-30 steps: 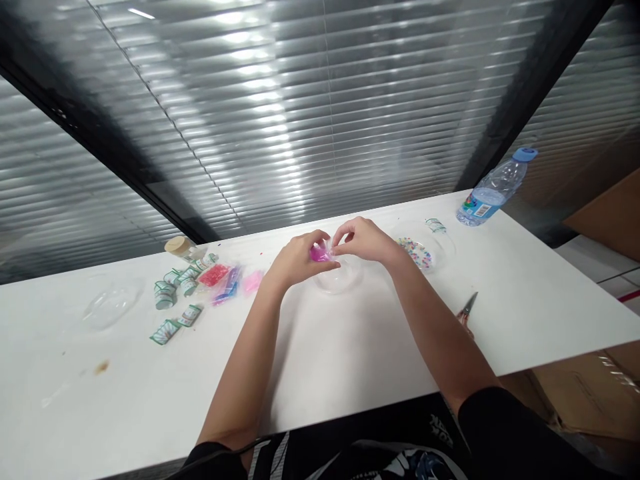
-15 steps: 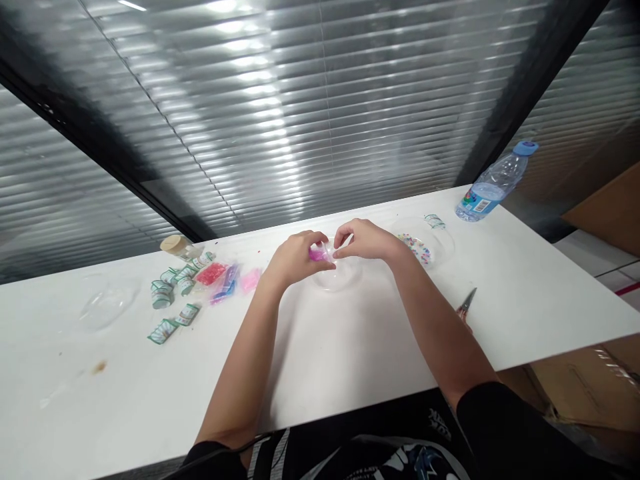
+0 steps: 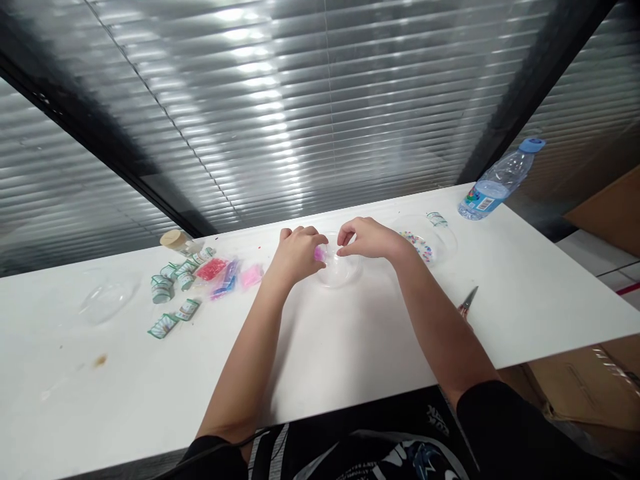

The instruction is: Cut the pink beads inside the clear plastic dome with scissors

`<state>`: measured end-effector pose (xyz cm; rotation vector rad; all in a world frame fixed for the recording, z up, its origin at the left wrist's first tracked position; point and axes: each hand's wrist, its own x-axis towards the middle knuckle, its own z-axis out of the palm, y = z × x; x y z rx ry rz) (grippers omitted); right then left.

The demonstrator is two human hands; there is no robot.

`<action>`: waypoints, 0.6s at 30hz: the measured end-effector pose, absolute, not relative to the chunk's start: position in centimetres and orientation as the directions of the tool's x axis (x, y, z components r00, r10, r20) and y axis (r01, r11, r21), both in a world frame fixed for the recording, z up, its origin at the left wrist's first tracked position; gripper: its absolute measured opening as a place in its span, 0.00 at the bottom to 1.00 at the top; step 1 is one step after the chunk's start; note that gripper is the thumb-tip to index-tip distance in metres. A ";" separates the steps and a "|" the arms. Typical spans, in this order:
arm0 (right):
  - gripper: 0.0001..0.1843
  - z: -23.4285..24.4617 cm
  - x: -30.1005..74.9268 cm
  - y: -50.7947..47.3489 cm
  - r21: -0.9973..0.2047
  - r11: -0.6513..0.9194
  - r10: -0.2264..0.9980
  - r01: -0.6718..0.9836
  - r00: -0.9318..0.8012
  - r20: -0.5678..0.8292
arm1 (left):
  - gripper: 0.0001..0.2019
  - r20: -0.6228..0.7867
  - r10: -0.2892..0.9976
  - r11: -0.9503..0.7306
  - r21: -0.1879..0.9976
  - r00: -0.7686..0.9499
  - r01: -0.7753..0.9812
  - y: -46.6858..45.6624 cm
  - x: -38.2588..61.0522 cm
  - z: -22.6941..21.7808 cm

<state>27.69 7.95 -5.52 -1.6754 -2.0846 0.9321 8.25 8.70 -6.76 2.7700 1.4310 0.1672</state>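
Both your hands pinch the pink bead packet above the clear dish.
Left hand closed on it, right hand fingertips pinching its edge; water bottle label and green-printed packets unreadable.

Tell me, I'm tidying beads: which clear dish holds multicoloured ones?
The round clear plastic dish beside the right hand; the middle dish and far-left dish show none.
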 end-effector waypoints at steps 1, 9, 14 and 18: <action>0.06 -5.5 27.7 7.9 -0.646 0.105 0.949 0.756 -0.269 -0.161 | 0.17 0.088 0.815 -0.578 0.058 0.572 0.814 8.7 8.3 -6.8; 0.05 -5.4 27.3 7.7 -0.596 0.097 0.946 0.797 -0.260 -0.195 | 0.14 0.123 0.810 -0.579 0.014 0.574 0.815 8.9 8.2 -7.2; 0.05 -5.6 27.4 7.9 -0.594 0.088 0.944 0.800 -0.257 -0.206 | 0.13 0.124 0.809 -0.580 0.016 0.574 0.814 8.9 8.3 -7.2; 0.05 -5.9 27.5 8.0 -0.590 0.098 0.944 0.802 -0.263 -0.201 | 0.15 0.125 0.813 -0.575 0.011 0.569 0.818 8.8 8.3 -7.1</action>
